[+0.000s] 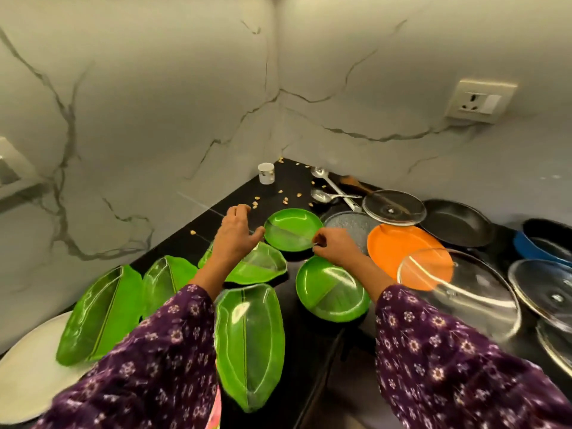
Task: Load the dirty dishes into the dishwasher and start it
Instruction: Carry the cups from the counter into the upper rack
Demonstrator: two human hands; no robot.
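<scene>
Green and empty, the far round plate (294, 226) is pinched at its near rim by the curled fingers of the right hand (335, 246); the left hand (237, 234) is held spread and empty just beside its left rim, above a leaf-shaped plate (258, 267). An orange plate (402, 249), a glass lid (393, 207) and a black pan (458, 223) are laid to the right. Crumbs (284, 199) are scattered on the black countertop (289, 178) toward the marble wall (154, 103), where a white cup (266, 173) is stood.
</scene>
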